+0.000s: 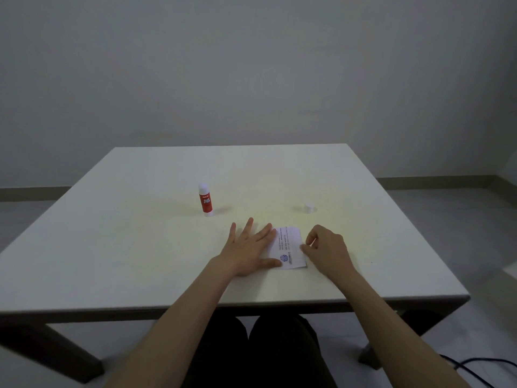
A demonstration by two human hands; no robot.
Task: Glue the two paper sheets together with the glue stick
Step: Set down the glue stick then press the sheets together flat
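Here the paper [289, 249] lies flat near the front edge of the white table [140, 261]; whether it is one sheet or two stacked, I cannot tell. The left hand [246, 250] presses it, fingers spread. The right hand [326, 249] pinches its 3 o'clock edge. The glue stick [205, 200] stands uncapped at 10 o'clock, its cap [308, 208] at 1 o'clock.

paper sheets [291, 247]: flat, printed, near edge | glue stick [205, 199]: upright, uncapped, far-left

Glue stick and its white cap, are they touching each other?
Apart. The head view shows the glue stick standing left, the cap far right, with bare table between them.
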